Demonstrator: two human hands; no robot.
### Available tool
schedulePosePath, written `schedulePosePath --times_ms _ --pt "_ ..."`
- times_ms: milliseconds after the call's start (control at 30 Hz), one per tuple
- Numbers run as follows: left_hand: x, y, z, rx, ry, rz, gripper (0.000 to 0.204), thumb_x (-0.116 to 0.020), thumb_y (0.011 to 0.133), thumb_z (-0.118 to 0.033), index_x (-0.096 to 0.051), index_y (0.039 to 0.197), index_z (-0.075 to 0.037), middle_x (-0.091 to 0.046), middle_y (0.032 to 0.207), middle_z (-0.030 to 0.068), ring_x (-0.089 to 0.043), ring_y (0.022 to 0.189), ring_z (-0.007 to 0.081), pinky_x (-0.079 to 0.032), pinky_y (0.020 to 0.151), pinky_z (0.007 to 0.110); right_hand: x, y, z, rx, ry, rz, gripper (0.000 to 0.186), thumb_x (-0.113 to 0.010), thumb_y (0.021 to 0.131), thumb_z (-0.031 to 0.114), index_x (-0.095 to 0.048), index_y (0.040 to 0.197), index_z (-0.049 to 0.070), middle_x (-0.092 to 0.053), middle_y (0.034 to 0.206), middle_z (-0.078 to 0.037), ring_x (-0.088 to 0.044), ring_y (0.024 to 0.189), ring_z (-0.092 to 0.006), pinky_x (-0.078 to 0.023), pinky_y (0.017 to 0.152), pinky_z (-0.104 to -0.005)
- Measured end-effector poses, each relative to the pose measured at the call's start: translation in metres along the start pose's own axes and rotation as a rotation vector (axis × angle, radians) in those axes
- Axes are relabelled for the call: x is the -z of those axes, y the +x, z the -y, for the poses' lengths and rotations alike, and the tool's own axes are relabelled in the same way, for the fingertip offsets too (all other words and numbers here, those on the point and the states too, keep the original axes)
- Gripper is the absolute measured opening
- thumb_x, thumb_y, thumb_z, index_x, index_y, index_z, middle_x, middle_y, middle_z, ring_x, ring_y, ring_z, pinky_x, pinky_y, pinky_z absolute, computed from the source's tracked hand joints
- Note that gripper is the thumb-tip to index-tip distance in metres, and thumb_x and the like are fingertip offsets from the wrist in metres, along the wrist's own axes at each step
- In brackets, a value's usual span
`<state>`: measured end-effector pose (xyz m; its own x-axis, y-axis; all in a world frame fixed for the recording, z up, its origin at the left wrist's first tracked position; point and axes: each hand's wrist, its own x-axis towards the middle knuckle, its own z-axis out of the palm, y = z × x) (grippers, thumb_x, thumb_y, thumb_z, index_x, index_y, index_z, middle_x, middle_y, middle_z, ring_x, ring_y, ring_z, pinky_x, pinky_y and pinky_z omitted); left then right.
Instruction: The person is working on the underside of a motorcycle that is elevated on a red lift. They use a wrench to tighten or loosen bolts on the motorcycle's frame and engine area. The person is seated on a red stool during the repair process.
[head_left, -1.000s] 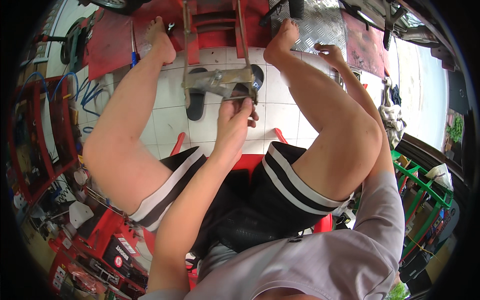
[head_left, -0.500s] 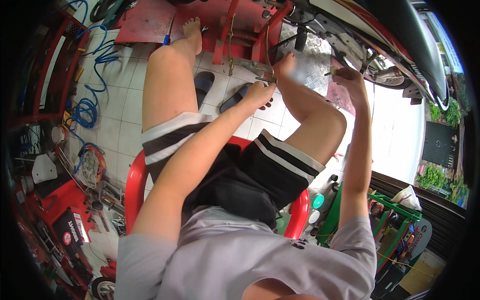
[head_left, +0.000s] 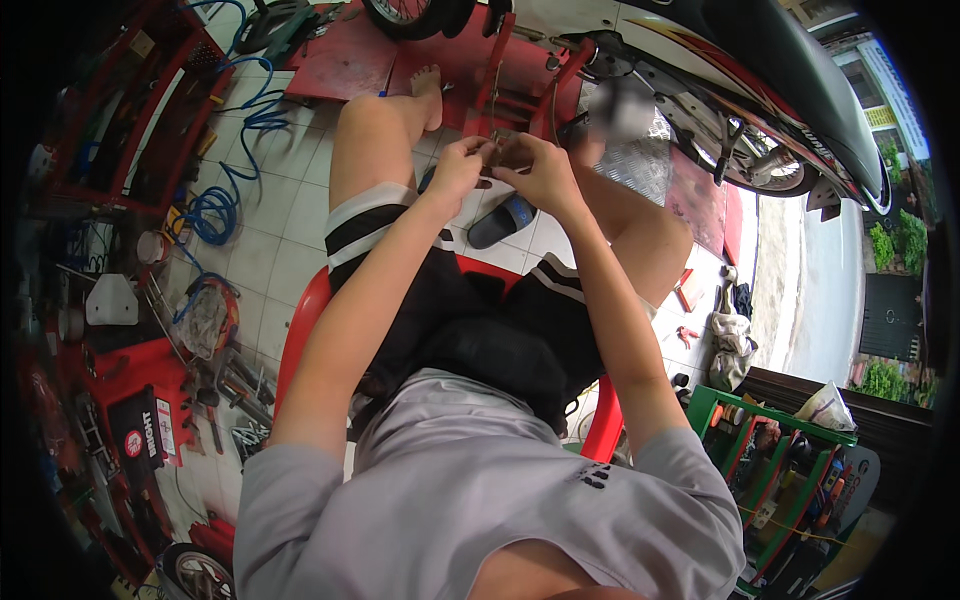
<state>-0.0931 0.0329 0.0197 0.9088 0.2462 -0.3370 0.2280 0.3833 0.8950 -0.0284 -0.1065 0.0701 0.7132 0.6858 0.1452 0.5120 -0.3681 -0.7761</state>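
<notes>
Two hands meet at upper centre: the left hand [head_left: 460,172] seems pinched on a metal part [head_left: 498,138]; the right hand's [head_left: 541,173] exact grip cannot be told. Fiddly fingertip work looks underway, calling for steady alignment.

Head view: left fisheye of a pair, upright, facing down
Shirt [head_left: 480,480]: nearest, lower middle
Left hand [head_left: 462,174], right hand [head_left: 546,176]: mid-distance, above centre
Floor [head_left: 282,245]: seen from above
Street [head_left: 828,285]: far, right side
</notes>
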Motion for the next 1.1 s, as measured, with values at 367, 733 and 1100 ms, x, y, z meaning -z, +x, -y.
schedulePosePath --times_ms 367,733,1100 --pt "0.012 0.056 0.051 0.017 0.001 -0.152 0.022 -0.052 0.093 -0.018 -0.047 0.108 -0.002 -0.055 0.083 0.0054 -0.052 0.069 0.0128 -0.043 0.059 0.028 -0.038 0.000 -0.074 -0.640 0.998 -0.139 0.036 -0.048 0.090 0.015 -0.048 0.123 0.002 -0.058 0.114 -0.011 -0.060 0.098 -0.0238 -0.046 0.082 -0.0372" --pt "0.003 0.047 0.047 -0.315 0.554 -0.469 0.021 -0.057 0.082 -0.010 -0.065 0.098 0.002 -0.064 0.094 0.0245 -0.059 0.094 0.0390 -0.045 0.081 0.044 -0.054 -0.006 -0.086 -0.634 0.898 -0.137 0.039 -0.046 0.091 0.013 -0.049 0.128 0.003 -0.060 0.113 -0.009 -0.060 0.098 -0.0222 -0.046 0.082 -0.0360" --pt "0.016 0.051 0.044 -0.656 0.995 -0.311 0.021 -0.054 0.075 0.000 -0.066 0.092 0.002 -0.061 0.089 0.0256 -0.056 0.095 0.0397 -0.046 0.084 0.044 -0.066 0.007 -0.093 -0.556 0.780 -0.121 0.030 -0.055 0.090 0.016 -0.059 0.117 0.005 -0.063 0.108 -0.007 -0.063 0.092 -0.0189 -0.048 0.077 -0.0319"
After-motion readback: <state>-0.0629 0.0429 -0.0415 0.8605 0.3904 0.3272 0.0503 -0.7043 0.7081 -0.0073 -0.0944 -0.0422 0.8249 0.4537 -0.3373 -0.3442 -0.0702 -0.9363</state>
